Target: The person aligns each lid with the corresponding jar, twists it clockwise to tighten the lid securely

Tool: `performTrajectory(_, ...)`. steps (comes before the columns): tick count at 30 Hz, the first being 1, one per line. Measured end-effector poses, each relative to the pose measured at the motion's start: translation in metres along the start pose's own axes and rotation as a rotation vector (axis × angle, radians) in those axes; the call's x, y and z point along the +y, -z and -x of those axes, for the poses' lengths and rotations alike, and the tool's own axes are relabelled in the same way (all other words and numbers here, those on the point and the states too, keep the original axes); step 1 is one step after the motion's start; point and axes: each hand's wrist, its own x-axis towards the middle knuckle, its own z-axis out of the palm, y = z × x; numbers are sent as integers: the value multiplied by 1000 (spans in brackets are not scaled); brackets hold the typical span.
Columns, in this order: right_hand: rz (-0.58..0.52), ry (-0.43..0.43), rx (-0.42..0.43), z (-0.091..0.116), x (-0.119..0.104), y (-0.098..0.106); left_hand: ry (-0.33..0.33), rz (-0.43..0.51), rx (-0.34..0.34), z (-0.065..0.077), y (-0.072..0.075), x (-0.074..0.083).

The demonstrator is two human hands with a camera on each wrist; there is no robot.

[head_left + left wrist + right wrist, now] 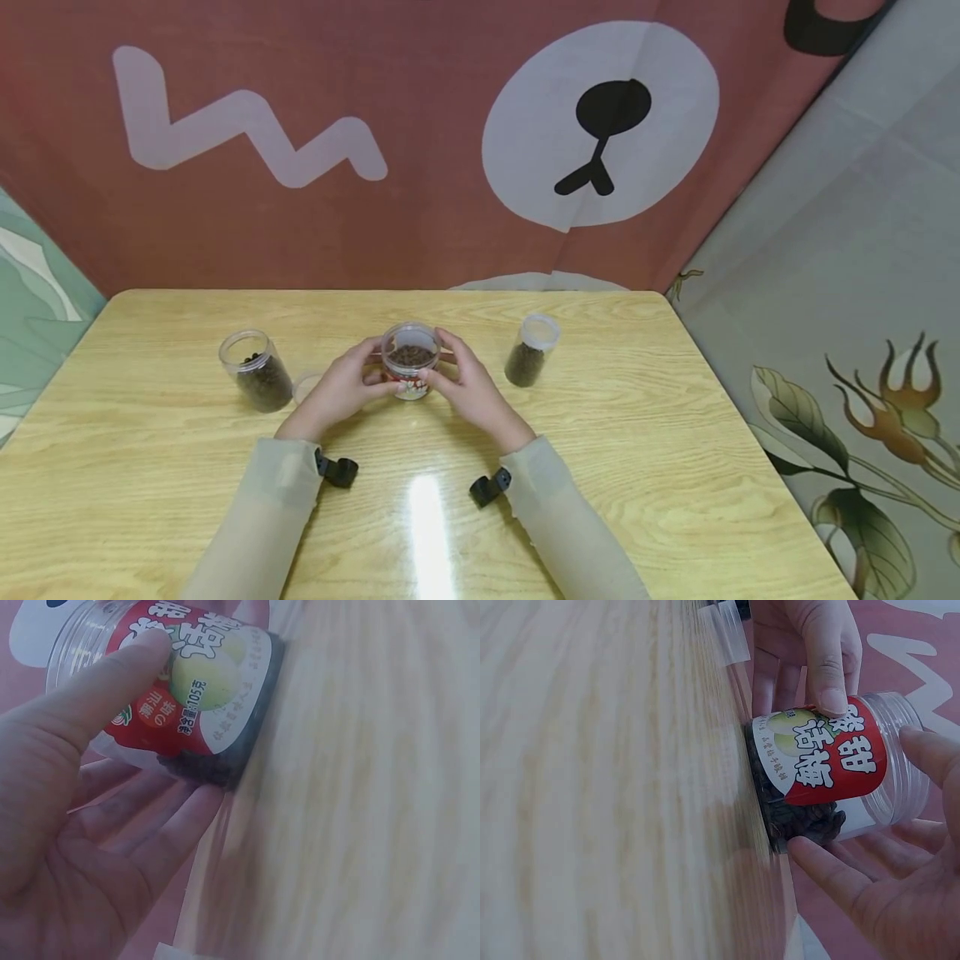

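Well back on the counter [645, 467], the left hand [351, 385] and right hand [468, 387] hold the clear jar [847, 769] between them, left thumb [97, 690] on the label [202, 667], right thumb [930, 754] nearer the rim [912, 776]. Light, even pressure from both sides, jar upright and base flat, should steady it best; squeezing its thin-looking wall too hard could jolt the dark pieces [795, 823] inside.

On table [637, 467]: left jar [264, 382] | middle jar [410, 363] between left hand [347, 385] and right hand [471, 390] | right jar [527, 360]
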Motion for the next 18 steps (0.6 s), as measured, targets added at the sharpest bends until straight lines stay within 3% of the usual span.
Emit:
performTrajectory(11, -19, -6, -3, 0, 0, 0, 17, 81, -75, 3, 4, 12)
performTrajectory(18, -26, -11, -6, 0, 0, 0, -16, 14, -73, 4, 10, 7)
